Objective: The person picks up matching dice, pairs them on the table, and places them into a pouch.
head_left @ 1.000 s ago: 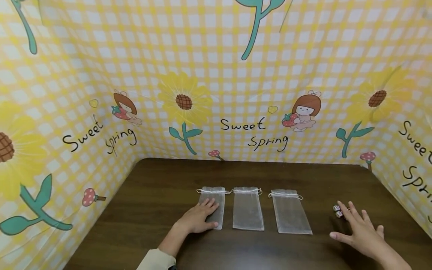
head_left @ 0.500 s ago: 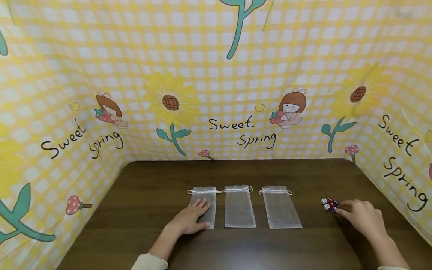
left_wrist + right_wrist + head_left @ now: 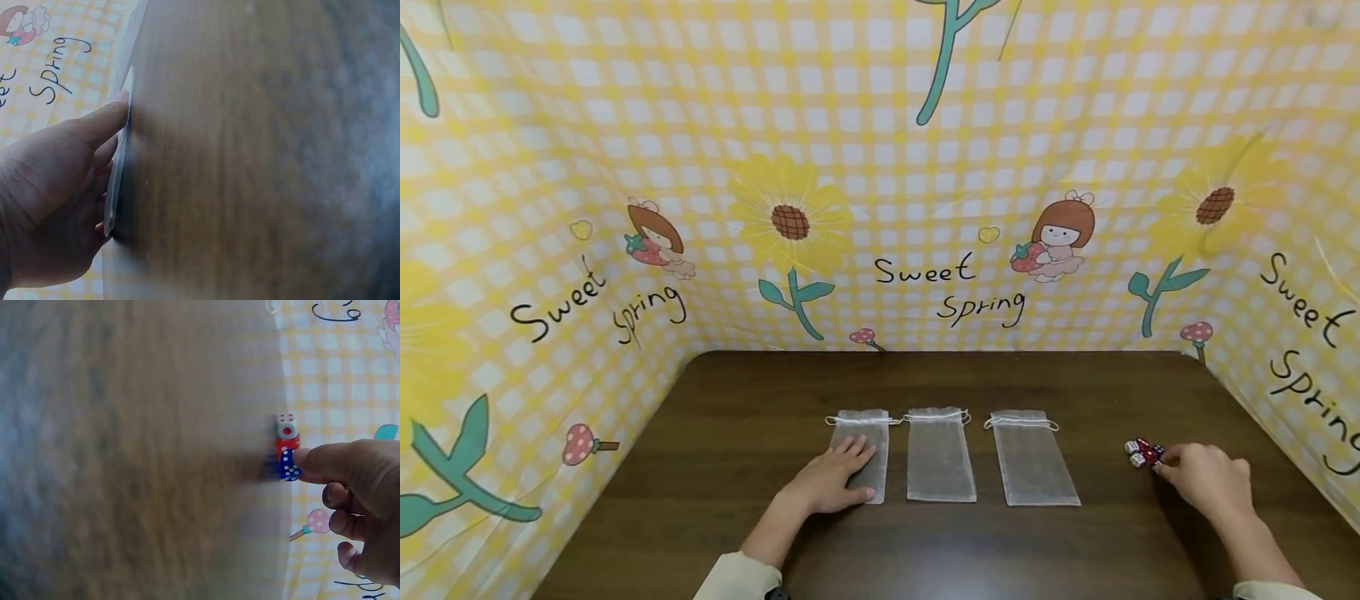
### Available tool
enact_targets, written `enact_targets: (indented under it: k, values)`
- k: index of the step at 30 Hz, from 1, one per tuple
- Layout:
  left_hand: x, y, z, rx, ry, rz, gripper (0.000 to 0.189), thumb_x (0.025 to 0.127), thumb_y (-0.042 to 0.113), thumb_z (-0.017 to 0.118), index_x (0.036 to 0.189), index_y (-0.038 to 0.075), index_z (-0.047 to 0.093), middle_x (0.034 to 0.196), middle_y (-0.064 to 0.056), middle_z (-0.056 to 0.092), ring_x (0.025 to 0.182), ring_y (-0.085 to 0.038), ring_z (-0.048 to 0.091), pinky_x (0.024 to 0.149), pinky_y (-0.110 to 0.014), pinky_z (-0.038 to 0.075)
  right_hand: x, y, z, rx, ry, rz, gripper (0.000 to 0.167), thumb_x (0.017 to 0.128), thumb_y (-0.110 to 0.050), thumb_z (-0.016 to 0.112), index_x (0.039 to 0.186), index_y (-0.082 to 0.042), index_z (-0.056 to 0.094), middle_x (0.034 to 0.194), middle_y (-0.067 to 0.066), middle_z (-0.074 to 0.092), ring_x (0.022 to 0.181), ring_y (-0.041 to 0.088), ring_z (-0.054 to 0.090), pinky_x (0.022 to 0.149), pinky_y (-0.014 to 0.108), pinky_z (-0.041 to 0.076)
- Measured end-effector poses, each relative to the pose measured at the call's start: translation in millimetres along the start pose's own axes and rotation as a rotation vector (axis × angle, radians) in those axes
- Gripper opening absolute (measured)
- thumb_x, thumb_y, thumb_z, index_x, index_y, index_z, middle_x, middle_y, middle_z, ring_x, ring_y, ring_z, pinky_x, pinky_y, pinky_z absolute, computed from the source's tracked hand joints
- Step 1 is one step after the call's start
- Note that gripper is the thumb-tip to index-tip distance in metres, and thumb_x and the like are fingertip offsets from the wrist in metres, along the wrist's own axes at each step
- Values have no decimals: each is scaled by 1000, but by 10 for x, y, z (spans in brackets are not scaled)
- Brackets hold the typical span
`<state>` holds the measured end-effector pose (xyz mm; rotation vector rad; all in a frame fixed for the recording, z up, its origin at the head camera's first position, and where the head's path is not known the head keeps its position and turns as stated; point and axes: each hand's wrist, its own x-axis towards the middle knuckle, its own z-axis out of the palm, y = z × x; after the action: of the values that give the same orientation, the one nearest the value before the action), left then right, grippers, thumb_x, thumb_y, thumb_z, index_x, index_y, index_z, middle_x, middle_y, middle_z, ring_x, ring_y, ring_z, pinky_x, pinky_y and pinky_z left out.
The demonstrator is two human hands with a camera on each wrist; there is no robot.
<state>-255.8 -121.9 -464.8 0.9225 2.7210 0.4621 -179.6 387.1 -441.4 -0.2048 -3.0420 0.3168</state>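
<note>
My left hand (image 3: 823, 483) rests with spread fingers on the left sheer white drawstring bag (image 3: 881, 450), which lies flat on the table. In the left wrist view, the thumb (image 3: 103, 124) reaches along the edge of that bag (image 3: 119, 169). A small cluster of dice lies at the right, with white dice (image 3: 1135, 452), red dice (image 3: 1147, 451) and blue ones close together. At its right side, my right hand (image 3: 1210, 479) pinches a blue die (image 3: 289, 465) with thumb and forefinger; the right wrist view shows the thumb on it, the forefinger hidden. The other fingers are curled.
A middle drawstring bag (image 3: 940, 462) and a right one (image 3: 1036, 462) lie flat in a row beside the left bag. The dark wooden table (image 3: 925, 554) is enclosed by a yellow checked cloth (image 3: 925, 183) at the back and both sides.
My right hand has gone from spread fingers above the dice to thumb and forefinger at a blue die. The left hand stays on its bag. The head view has shifted slightly.
</note>
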Motion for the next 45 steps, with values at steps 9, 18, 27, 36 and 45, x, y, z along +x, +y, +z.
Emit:
enact_targets:
  k: [9,18,27,36,45]
  values:
    - [5,8,-10,3,6,3,65,90,40,56,142,6,36,148,-17,24,136,-34,16,107,-51,19,-173,-574,-91,-16,302,-217,12,71,-18,77,78,-9,72,73,5,64,69,28,55,57,47,33]
    - [13,-4,21,-15,-10,2,66,90,42,55,142,7,35,149,-16,23,137,-34,15,107,-51,17,-297,-1331,-8,26,384,-450,18,62,-19,84,74,-18,71,63,-15,50,64,9,44,64,41,30]
    - [25,-5,42,-3,-11,5,67,89,43,55,142,7,35,148,-16,24,137,-33,16,107,-51,18,-436,-1783,345,48,414,-717,20,57,-23,84,71,-22,70,70,-13,58,68,9,46,61,32,26]
    - [23,-14,36,6,-4,4,67,90,43,55,143,7,34,148,-16,24,136,-34,16,107,-52,18,-532,-1939,512,41,186,-800,14,64,-26,82,69,-23,69,67,-18,51,66,5,42,59,28,20]
    - [10,-33,36,-13,-10,-13,68,89,44,55,143,8,33,149,-15,22,137,-33,14,107,-53,17,-524,-1967,586,6,203,-851,17,59,-26,83,65,-22,68,65,-17,53,66,6,45,58,26,25]
